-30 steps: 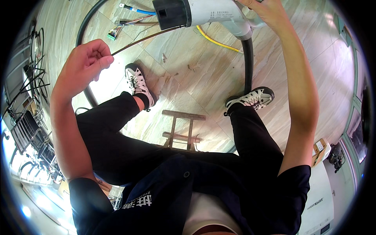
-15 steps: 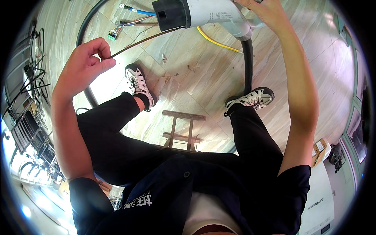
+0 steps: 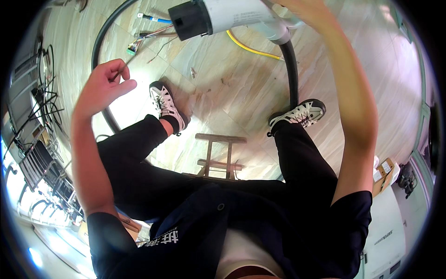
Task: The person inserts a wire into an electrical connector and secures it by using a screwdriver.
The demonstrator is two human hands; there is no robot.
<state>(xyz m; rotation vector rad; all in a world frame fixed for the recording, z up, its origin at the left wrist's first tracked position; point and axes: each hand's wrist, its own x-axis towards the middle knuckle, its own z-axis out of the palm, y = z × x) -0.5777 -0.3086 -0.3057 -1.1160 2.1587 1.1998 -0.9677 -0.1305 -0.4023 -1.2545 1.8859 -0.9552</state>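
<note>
A charging gun (image 3: 241, 16), grey-white with a black square-nosed front, hangs at the top of the view, tilted with its nose to the left. My right hand (image 3: 304, 11) is closed at its handle on the right; the fingertips are partly cut off by the upper edge. My left hand (image 3: 104, 83) is off to the left of the nose, its fingers curled around a thin brown wire (image 3: 117, 74). The wire's far end is blurred, and no part of it visibly reaches the gun now. A thick black cable (image 3: 291, 74) runs down from the gun.
On the tiled floor lie a yellow cable (image 3: 248, 48), a blue cable with a metal lug (image 3: 151, 18), thin wires with a green connector (image 3: 133, 48) and a small metal piece (image 3: 193, 72). A wooden stool (image 3: 220, 138) stands between my legs. Cardboard boxes (image 3: 383, 176) are at right.
My left hand has moved slightly down and right; the brown wire no longer stretches from it to the gun's nose. The gun has shifted a little left and up in view.
</note>
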